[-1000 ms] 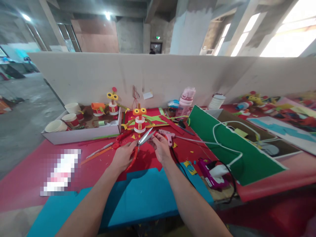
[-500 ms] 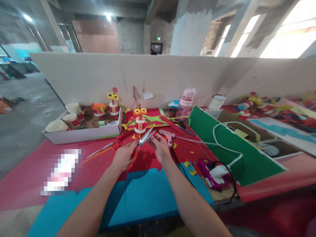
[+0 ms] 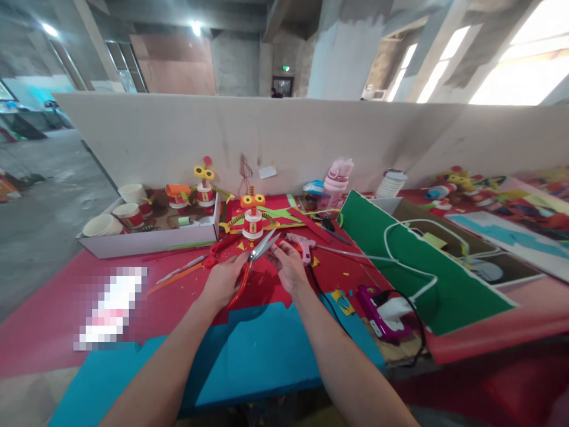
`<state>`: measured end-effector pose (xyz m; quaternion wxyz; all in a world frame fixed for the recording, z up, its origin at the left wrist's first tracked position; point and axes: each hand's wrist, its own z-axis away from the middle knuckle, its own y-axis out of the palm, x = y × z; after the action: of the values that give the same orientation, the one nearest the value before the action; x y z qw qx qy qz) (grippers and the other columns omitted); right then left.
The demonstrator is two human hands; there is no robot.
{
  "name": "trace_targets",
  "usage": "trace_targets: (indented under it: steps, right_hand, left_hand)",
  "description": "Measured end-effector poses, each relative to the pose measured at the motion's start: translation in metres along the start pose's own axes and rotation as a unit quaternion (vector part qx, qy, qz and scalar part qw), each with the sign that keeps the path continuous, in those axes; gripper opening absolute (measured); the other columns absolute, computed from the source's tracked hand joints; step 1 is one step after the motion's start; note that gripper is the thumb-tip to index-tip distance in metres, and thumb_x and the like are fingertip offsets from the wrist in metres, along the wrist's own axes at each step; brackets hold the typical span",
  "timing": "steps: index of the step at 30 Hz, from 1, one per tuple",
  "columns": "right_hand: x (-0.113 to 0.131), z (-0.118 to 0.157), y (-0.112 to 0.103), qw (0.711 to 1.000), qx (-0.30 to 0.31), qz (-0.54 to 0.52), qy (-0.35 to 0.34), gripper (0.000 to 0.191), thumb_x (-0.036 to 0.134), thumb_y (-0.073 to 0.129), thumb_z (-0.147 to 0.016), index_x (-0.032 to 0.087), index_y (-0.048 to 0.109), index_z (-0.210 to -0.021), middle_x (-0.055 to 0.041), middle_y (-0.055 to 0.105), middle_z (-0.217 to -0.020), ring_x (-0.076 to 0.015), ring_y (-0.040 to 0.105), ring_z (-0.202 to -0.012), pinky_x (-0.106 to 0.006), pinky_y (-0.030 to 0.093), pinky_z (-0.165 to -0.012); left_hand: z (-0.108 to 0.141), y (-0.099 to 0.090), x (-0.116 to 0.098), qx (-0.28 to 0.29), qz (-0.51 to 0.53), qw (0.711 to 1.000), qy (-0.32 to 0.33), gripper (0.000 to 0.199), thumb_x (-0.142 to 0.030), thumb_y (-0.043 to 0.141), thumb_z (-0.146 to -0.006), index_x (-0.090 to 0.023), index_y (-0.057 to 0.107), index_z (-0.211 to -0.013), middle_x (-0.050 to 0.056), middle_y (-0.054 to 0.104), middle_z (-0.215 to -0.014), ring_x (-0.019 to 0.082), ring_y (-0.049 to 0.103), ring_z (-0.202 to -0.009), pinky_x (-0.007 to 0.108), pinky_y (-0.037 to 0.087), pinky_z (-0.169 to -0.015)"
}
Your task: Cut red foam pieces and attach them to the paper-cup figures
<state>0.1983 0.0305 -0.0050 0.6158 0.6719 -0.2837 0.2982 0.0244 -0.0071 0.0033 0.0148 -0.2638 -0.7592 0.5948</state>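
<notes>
Red-handled scissors [image 3: 262,247] are gripped in my left hand [image 3: 225,280], their blades apart and pointing up and to the right. Beside the blades, the fingers of my right hand [image 3: 290,268] are pinched on a small red piece [image 3: 278,242], mostly hidden by the fingertips. Just beyond both hands stands a paper-cup figure [image 3: 252,224] with a red and white body, yellow eyes and coiled arms. A pink glue gun [image 3: 304,248] lies close by my right hand.
A white box [image 3: 151,244] with paper cups stands on the left. At the right are a green-sided box [image 3: 418,279] and a purple power strip [image 3: 384,317] with cables. A pink bottle [image 3: 336,182] stands by the partition [image 3: 178,136]. Blue sheet [image 3: 249,356] covers the front edge.
</notes>
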Motion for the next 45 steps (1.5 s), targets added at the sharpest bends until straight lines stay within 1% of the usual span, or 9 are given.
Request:
trace_targets:
  steps: [5, 11, 16, 25, 31, 37, 45]
  right_hand:
    - [-0.0001, 0.0000, -0.0001, 1.000, 0.003, -0.006, 0.000, 0.028, 0.031, 0.082, -0.059, 0.019, 0.058, -0.069, 0.0052, 0.063, -0.069, -0.0094, 0.060, -0.065, -0.025, 0.052, -0.071]
    - [-0.0011, -0.0007, -0.0012, 1.000, -0.003, -0.010, 0.001, 0.029, 0.030, 0.082, -0.059, 0.019, 0.058, -0.069, 0.0056, 0.064, -0.069, -0.0097, 0.061, -0.065, -0.026, 0.052, -0.071]
    - [-0.0014, -0.0011, -0.0017, 1.000, -0.004, -0.011, 0.005, 0.028, 0.030, 0.082, -0.058, 0.020, 0.058, -0.069, 0.0056, 0.064, -0.069, -0.0096, 0.061, -0.064, -0.025, 0.052, -0.070]
    - [-0.0020, -0.0022, -0.0030, 1.000, -0.004, -0.019, 0.012, 0.027, 0.029, 0.082, -0.058, 0.019, 0.059, -0.070, 0.0055, 0.064, -0.068, -0.0094, 0.062, -0.064, -0.024, 0.051, -0.070]
    - [-0.0011, -0.0020, -0.0026, 0.999, -0.011, -0.033, 0.011, 0.030, 0.029, 0.084, -0.055, 0.020, 0.059, -0.070, 0.0067, 0.064, -0.067, -0.0100, 0.062, -0.062, -0.026, 0.052, -0.070]
    - [0.0001, -0.0014, -0.0027, 1.000, -0.010, -0.015, 0.009, 0.030, 0.031, 0.083, -0.055, 0.020, 0.060, -0.071, 0.0052, 0.065, -0.070, -0.0107, 0.062, -0.064, -0.027, 0.053, -0.072]
    - [0.0000, -0.0019, -0.0037, 0.999, -0.010, -0.030, 0.017, 0.030, 0.027, 0.084, -0.055, 0.020, 0.061, -0.073, 0.0060, 0.066, -0.071, -0.0098, 0.064, -0.065, -0.024, 0.051, -0.072]
  left_hand:
    - [-0.0002, 0.0006, 0.0007, 0.004, -0.005, 1.000, 0.008, 0.044, -0.023, 0.046, -0.085, -0.020, 0.043, -0.129, 0.011, 0.065, -0.103, 0.022, 0.066, -0.086, 0.026, 0.047, -0.069]
    - [-0.0002, 0.0012, 0.0013, 0.003, -0.014, 1.000, 0.011, 0.043, -0.022, 0.046, -0.085, -0.020, 0.044, -0.127, 0.009, 0.065, -0.097, 0.021, 0.065, -0.085, 0.025, 0.046, -0.069]
    - [-0.0001, 0.0017, 0.0018, 0.002, -0.011, 1.000, 0.013, 0.044, -0.020, 0.045, -0.084, -0.021, 0.043, -0.128, 0.010, 0.065, -0.098, 0.021, 0.065, -0.085, 0.025, 0.046, -0.069]
    - [0.0008, -0.0023, -0.0021, 0.006, -0.005, 1.000, 0.007, 0.039, -0.025, 0.044, -0.088, -0.021, 0.046, -0.126, 0.009, 0.065, -0.094, 0.020, 0.065, -0.082, 0.024, 0.045, -0.067]
    - [0.0004, -0.0048, -0.0040, 0.014, -0.007, 1.000, 0.003, 0.041, -0.020, 0.045, -0.085, -0.020, 0.045, -0.126, 0.009, 0.065, -0.098, 0.020, 0.065, -0.086, 0.025, 0.046, -0.069]
    - [0.0003, -0.0064, -0.0042, 0.028, -0.021, 0.999, -0.006, 0.045, -0.017, 0.046, -0.081, -0.020, 0.044, -0.126, 0.009, 0.065, -0.098, 0.021, 0.065, -0.087, 0.024, 0.045, -0.069]
    - [0.0009, -0.0058, -0.0044, 0.021, -0.025, 0.999, -0.005, 0.039, -0.020, 0.045, -0.084, -0.020, 0.046, -0.123, 0.009, 0.065, -0.095, 0.021, 0.064, -0.084, 0.024, 0.043, -0.066]
